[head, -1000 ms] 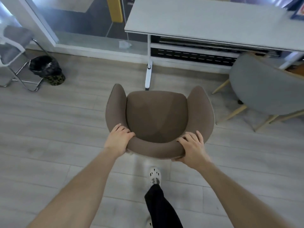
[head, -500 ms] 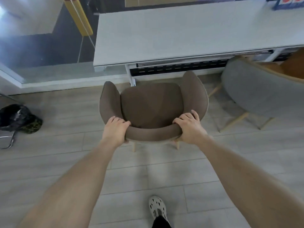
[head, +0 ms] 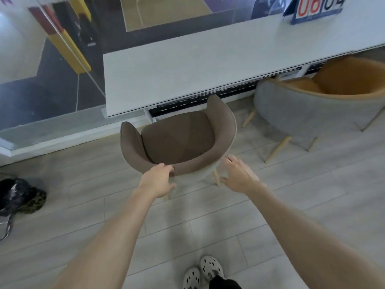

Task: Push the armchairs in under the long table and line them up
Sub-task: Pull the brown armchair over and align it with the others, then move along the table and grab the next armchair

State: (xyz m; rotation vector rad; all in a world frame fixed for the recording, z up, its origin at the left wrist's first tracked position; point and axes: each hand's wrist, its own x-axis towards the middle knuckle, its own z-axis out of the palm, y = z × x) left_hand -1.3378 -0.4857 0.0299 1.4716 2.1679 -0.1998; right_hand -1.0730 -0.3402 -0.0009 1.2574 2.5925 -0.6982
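Note:
The brown armchair stands at the left end of the long white table, its front edge and right arm tip just under the tabletop. My left hand rests against the top of the chair's backrest, fingers loosely curled over the rim. Off the chair, my right hand hovers beside its back right corner with fingers spread. A grey armchair with an orange inside stands to the right, partly under the table.
A glass wall with a low white sill runs along the left. A black and camouflage bag lies on the floor at the far left by a metal chair leg. A scoreboard card stands on the table. My shoes are below.
The brown armchair has slid forward to the table edge. My right hand has come off the backrest and opened; my left hand has loosened to a light touch.

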